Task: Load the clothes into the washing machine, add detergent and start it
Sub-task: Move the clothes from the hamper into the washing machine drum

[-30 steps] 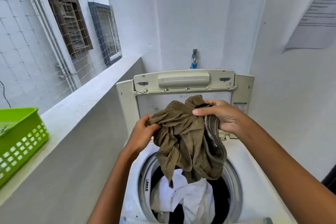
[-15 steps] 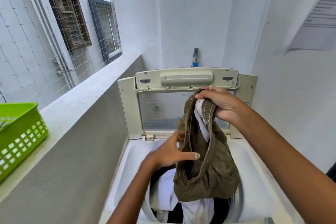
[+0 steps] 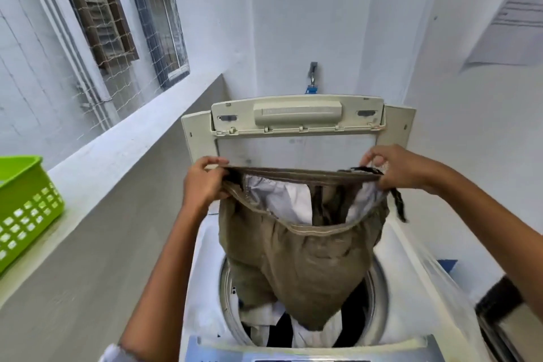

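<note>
Two hands now hold the olive trousers (image 3: 296, 267) stretched open by the waistband above the washing machine (image 3: 205, 250): the left hand (image 3: 205, 182) pinches one end of the band, the right hand (image 3: 396, 167) the other. Half a second earlier only the right hand gripped the bunched waistband while the left reached in from below, and a second ago the garment was a crumpled wad between both hands. Spread out like this, the pale pocket linings show inside, and the legs hang down into the drum (image 3: 379, 303), touching the white and dark clothes already there. The lid (image 3: 296, 117) stands upright behind. By the look of it, the garment is shaken out and ready to drop in; detergent and starting remain undone. A green basket (image 3: 26, 209) sits on the ledge (image 3: 123, 153) to the left.
</note>
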{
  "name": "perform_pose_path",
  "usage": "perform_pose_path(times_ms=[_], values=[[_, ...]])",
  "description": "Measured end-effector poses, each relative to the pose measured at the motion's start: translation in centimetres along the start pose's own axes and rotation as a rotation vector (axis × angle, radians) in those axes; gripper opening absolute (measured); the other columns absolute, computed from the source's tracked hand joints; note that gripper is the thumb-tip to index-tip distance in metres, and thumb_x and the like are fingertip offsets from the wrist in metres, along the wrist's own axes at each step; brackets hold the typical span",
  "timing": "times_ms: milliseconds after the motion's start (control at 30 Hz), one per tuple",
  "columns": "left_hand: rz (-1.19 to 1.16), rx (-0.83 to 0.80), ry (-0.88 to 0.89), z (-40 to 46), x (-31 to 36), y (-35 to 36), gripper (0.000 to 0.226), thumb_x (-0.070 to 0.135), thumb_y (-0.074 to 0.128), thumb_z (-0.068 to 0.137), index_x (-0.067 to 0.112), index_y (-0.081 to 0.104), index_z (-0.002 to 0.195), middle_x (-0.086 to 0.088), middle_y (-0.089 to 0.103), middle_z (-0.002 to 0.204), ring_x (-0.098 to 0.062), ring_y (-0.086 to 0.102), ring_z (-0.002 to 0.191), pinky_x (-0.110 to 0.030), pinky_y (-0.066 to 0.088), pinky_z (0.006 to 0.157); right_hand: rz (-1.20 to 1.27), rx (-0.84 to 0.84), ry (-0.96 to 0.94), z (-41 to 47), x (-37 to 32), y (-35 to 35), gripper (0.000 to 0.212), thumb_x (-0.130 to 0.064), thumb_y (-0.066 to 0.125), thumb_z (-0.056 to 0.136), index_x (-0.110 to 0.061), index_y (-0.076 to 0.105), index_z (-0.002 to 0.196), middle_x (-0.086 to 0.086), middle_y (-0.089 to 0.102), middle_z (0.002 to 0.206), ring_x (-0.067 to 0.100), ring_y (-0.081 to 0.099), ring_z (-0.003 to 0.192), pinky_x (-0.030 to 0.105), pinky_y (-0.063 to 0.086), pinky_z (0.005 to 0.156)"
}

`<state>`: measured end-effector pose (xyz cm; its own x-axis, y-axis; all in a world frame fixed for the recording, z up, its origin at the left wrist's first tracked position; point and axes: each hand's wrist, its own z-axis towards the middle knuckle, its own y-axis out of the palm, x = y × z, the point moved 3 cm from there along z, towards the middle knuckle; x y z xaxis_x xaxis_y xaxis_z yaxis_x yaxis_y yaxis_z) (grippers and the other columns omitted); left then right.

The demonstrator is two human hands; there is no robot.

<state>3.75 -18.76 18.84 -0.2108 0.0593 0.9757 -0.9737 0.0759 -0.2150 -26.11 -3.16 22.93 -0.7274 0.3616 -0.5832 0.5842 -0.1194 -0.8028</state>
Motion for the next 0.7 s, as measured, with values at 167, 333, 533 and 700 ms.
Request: perform_pose_path(times_ms=[167, 333, 533, 700], values=[[0.299, -0.216, -0.083, -0.2, 2.4, -0.1, 0.016, 0.009, 0.051, 0.085, 0.011, 0.066, 0.091, -0.008, 0.065, 0.082, -0.022, 0.064, 0.059, -0.032, 0.06, 0.058, -0.103, -0.194, 0.101, 0.0, 0.1, 0.6, 0.01, -0.003, 0.061, 0.085, -0.013, 0.061, 0.088, 0.016, 0.063, 0.09, 0.021, 0.059, 0.073, 0.024, 0.05, 0.051], [0.119, -0.424, -0.148, -1.2, 4.1, 1.7, 0.027, 0.005, 0.044, 0.09, 0.005, 0.069, 0.098, -0.011, 0.067, 0.089, -0.017, 0.066, 0.061, -0.025, 0.059, 0.057, 0.467, -0.099, 0.082, 0.9, -1.5, 1.9, 0.017, 0.005, 0.049, 0.091, -0.001, 0.06, 0.104, 0.018, 0.064, 0.086, 0.023, 0.066, 0.065, 0.025, 0.056, 0.051], [-0.143, -0.515, 0.16, -3.5, 6.6, 6.0, 0.037, -0.001, 0.05, 0.084, 0.018, 0.065, 0.112, 0.0, 0.066, 0.094, -0.006, 0.064, 0.08, -0.026, 0.05, 0.085, 0.936, 0.252, -0.06, 1.3, -5.0, 3.0, 0.031, 0.005, 0.04, 0.092, -0.012, 0.061, 0.108, 0.014, 0.066, 0.1, 0.024, 0.068, 0.083, 0.027, 0.06, 0.067], [-0.019, -0.499, 0.397, -4.7, 5.0, 8.6, 0.061, 0.014, 0.061, 0.072, 0.025, 0.052, 0.132, -0.007, 0.056, 0.128, -0.016, 0.058, 0.114, -0.035, 0.047, 0.102, 0.778, 0.582, -0.2, 1.6, -4.9, 5.4, 0.035, 0.0, 0.04, 0.089, -0.026, 0.061, 0.101, -0.002, 0.062, 0.1, 0.02, 0.065, 0.094, 0.034, 0.057, 0.079]])
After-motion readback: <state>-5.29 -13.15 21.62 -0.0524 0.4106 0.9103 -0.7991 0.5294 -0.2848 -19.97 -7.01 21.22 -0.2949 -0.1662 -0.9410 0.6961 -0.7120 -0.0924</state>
